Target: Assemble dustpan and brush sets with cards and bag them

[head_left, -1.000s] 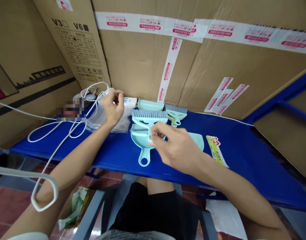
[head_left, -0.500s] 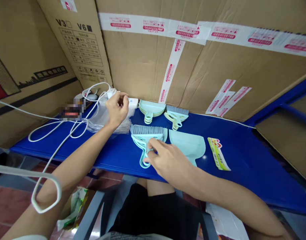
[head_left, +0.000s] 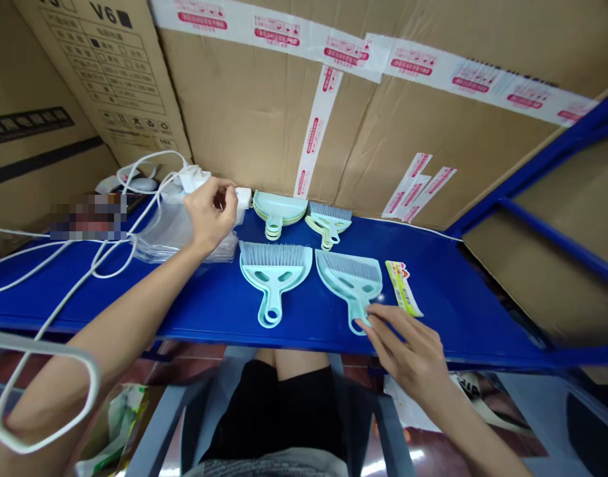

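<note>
My right hand (head_left: 408, 348) has thumb and fingertips closed at the handle end of a pale-turquoise hand brush (head_left: 353, 271) with grey bristles. That brush lies on a turquoise dustpan (head_left: 378, 298). To its left, a second hand brush (head_left: 276, 262) rests on another dustpan (head_left: 306, 262), with no hand on it. My left hand (head_left: 211, 209) is curled over clear plastic bags (head_left: 169, 228), beside a white power strip (head_left: 243, 197). Whatever its fingers hold, if anything, I cannot make out.
Stacked dustpans (head_left: 278, 204) and a pile of brushes (head_left: 331, 218) sit at the back. A yellow-green printed card (head_left: 403, 288) lies at right. White cable (head_left: 50, 318) loops at left. Cardboard (head_left: 264, 119) walls the blue table (head_left: 463, 324); a blue frame (head_left: 552, 232) stands right.
My right hand has moved right with a brush, from over the left dustpan to the right dustpan, which was bare. My left hand stays by the bags. The view has shifted.
</note>
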A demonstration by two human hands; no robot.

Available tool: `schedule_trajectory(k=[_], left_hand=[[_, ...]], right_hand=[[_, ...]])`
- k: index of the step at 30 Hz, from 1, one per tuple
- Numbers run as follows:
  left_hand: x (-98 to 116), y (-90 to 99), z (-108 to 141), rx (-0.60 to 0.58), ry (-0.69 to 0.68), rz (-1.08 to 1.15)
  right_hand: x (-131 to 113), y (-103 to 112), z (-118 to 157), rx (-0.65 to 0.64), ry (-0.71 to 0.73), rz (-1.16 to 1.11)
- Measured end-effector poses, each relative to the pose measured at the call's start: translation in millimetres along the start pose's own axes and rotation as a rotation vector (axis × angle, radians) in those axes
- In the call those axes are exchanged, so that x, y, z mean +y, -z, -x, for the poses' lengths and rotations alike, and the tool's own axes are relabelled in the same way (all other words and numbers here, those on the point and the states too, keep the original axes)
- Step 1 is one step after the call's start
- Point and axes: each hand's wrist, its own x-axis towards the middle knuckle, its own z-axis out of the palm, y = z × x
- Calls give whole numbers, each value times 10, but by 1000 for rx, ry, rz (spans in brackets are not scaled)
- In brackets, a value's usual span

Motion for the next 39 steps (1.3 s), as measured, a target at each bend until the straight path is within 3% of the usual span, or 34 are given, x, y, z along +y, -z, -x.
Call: schedule_trajectory(k=[4, 12, 15, 20, 23, 27, 35, 39], left_hand=[[39, -6, 11, -4, -13, -1], [53, -21, 39, -3, -85, 64], [43, -21, 39, 3, -90, 61], [85, -13, 38, -39, -25, 6], [115, -8, 47, -49, -19, 13], [112, -10, 58, -87, -43, 37], [95, -26, 86, -103, -79, 36], [100, -26, 97, -137, -54, 31]], right_hand=[[35, -125, 173, -107, -17, -43], [71, -214, 229, -53, -77, -16], [-135, -299, 102, -27, -37, -39], [-574, -667, -328, -191, 110, -7], [-675, -921, -510, -244, 103, -13], [-685, -1141, -524, -198, 114, 15], [-710, -1197, -478, -131, 124, 24], [-704, -1205, -519, -158, 163, 32]])
